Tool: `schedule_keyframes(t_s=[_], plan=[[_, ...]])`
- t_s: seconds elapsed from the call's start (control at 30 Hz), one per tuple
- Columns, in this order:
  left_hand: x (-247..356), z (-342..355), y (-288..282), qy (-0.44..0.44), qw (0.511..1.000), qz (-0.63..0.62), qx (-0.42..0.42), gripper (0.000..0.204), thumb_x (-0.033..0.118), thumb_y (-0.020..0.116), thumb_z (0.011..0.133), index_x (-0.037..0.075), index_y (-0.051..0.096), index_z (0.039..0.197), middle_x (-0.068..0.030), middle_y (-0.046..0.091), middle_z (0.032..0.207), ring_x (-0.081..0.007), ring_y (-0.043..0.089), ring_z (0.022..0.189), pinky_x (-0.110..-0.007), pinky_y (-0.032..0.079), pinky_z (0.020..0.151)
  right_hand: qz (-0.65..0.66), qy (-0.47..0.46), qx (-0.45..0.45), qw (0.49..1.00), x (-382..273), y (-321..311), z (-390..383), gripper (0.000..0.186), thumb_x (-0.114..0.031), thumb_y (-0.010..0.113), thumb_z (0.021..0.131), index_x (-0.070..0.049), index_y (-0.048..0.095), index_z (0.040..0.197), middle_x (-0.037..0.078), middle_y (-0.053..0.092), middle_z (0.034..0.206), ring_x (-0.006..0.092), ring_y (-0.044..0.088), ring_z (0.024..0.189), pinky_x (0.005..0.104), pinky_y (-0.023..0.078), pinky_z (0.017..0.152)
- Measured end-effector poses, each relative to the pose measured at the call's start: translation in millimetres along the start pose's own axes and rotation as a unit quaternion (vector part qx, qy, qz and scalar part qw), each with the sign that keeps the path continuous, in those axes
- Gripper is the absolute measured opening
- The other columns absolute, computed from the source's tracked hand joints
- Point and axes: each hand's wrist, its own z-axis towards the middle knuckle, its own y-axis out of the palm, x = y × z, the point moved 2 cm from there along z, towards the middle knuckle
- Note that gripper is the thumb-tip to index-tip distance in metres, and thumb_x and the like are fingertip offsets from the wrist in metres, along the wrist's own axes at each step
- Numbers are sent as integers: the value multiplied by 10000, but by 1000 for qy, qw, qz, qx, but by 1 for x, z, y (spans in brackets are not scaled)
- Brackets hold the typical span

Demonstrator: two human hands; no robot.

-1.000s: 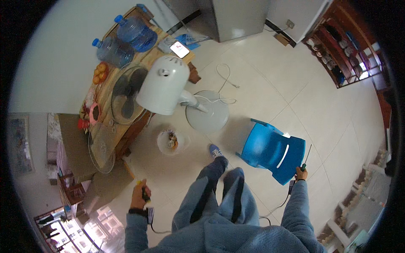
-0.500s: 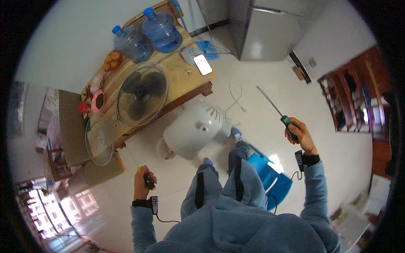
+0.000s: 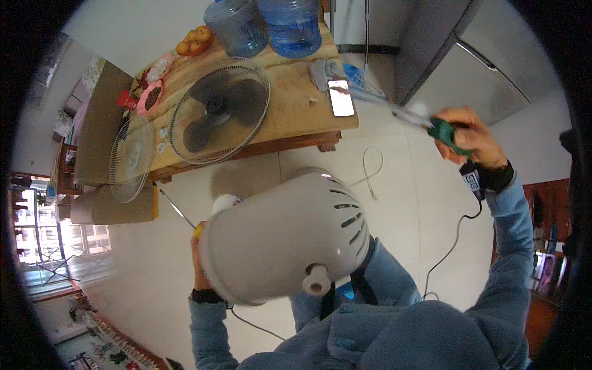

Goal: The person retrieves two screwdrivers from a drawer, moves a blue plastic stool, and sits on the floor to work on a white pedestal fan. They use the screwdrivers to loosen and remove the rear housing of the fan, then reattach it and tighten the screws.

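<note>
In my right hand, raised at the right, the fingers wrap round the dark green handle of a screwdriver. Its shaft, smeared by motion, points left over the table's right end. A large pale grey fan motor housing, with slots at one end and a short knob, fills the middle in front of my legs. Beside its left end, my left hand is partly hidden by the housing. A second screwdriver with a yellow collar sticks out from that hand, its shaft pointing up and left.
On the wooden table lie dark fan blades in a wire guard, a phone, water jugs and oranges. Another round guard leans at the table's left end. A cord lies on the floor; a refrigerator stands behind.
The housing now appears much larger and nearer, covering part of my left hand. My right hand has risen, swinging its screwdriver leftward towards the table. The view has shifted closer to the table.
</note>
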Motion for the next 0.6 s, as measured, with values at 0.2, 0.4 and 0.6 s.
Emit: schedule_keyframes(t_s=[0.2, 0.4, 0.6], plan=[[-41, 51, 15, 56, 996, -36, -57, 291, 316, 551, 910, 50, 555, 1027, -11, 490, 703, -133, 454, 640, -283, 413, 607, -156, -77, -11, 985, 45, -2, 7, 424, -337, 511, 923, 1, 559, 1175, 24, 566, 675, 12, 435, 428, 153, 344, 334], [-86, 28, 27, 142, 980, -137, -28, 285, 308, 545, 924, 42, 533, 1024, 36, 337, 513, -113, 373, 504, -277, 344, 528, -156, -22, 63, 986, 91, 38, -35, 311, -329, 529, 922, -29, 598, 961, -12, 553, 665, 3, 426, 421, 144, 298, 343], [-102, -13, 52, 288, 947, -140, -2, 301, 272, 571, 914, 6, 551, 1052, -32, 557, 681, -143, 541, 623, -267, 457, 632, -72, 31, 125, 989, 101, 66, -94, 281, -330, 562, 906, -54, 589, 946, -24, 560, 656, 4, 447, 441, 148, 303, 359]])
